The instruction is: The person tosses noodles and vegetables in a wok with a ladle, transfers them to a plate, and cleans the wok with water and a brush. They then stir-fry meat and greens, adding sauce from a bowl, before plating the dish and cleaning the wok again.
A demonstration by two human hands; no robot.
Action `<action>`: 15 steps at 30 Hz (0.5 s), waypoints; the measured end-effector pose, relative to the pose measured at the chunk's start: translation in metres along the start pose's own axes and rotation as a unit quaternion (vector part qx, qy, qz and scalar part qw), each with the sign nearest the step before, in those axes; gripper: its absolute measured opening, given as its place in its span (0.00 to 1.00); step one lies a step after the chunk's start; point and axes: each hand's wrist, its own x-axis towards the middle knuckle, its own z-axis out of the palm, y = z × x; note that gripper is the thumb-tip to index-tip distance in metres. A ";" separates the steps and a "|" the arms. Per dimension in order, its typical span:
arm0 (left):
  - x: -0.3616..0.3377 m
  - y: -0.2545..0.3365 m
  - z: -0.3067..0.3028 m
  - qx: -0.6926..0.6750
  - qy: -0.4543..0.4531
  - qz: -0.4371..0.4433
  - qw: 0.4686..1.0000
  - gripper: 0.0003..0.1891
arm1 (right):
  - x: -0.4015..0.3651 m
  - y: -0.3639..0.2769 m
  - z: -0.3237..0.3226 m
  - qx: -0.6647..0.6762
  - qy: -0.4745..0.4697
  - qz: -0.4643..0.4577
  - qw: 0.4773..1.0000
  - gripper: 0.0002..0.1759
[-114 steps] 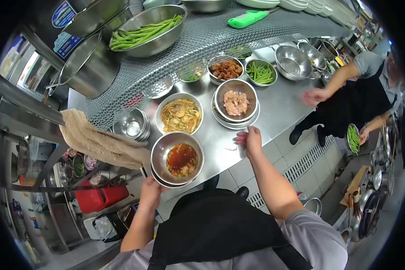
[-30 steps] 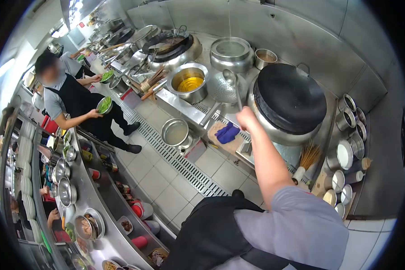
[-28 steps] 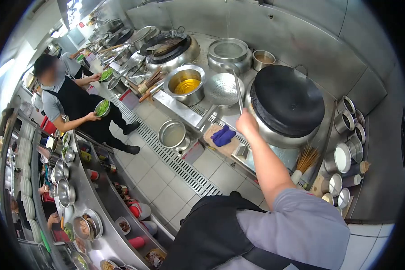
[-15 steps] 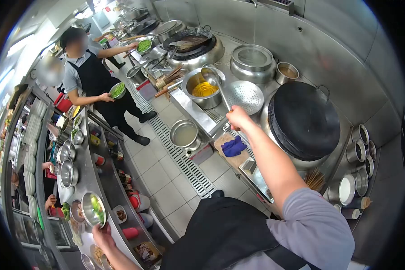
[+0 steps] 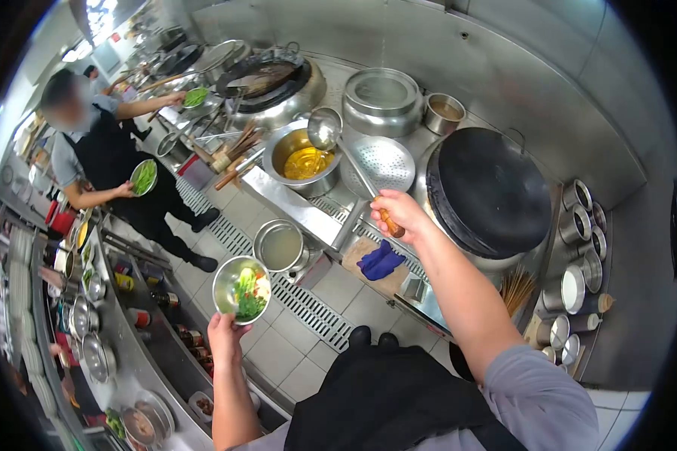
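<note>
My left hand (image 5: 224,338) grips the edge of a metal bowl (image 5: 226,284) holding chopped green, white and red vegetables, raised over the floor to the right of the counter. Wrapped round the wooden handle of a ladle (image 5: 359,171) is my right hand (image 5: 399,213). The ladle's round head is just above the rim of a metal pot (image 5: 325,184) of yellow oil. Right of that pot lies a perforated strainer (image 5: 400,161). A black wok (image 5: 496,197) sits on the burner beyond my right forearm.
A co-worker (image 5: 101,150) stands at the left with two bowls of green vegetables. A pot of cloudy liquid (image 5: 280,246) stands low by the stove. Several metal containers (image 5: 573,289) line the right side. A purple cloth (image 5: 381,261) lies at the stove's front edge. Bowls stand on the left counter (image 5: 139,376).
My left hand has brought the vegetable bowl up and right, away from the counter. The ladle head has risen from over the oil to the pot's rim. My view has shifted right.
</note>
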 end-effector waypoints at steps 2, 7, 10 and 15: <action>0.022 0.000 0.022 0.019 -0.043 -0.006 0.999 0.08 | -0.005 0.001 0.004 0.031 0.034 -0.011 0.999 0.08; 0.041 0.004 0.078 0.056 -0.136 -0.021 0.989 0.09 | -0.005 0.028 0.004 0.011 -0.002 -0.026 1.000 0.05; 0.038 0.004 0.100 0.056 -0.172 -0.019 0.983 0.10 | -0.011 0.036 0.005 0.035 0.003 -0.024 0.999 0.05; 0.032 -0.008 0.101 0.043 -0.211 -0.048 0.975 0.10 | -0.038 0.033 0.008 0.197 -0.041 -0.008 0.979 0.06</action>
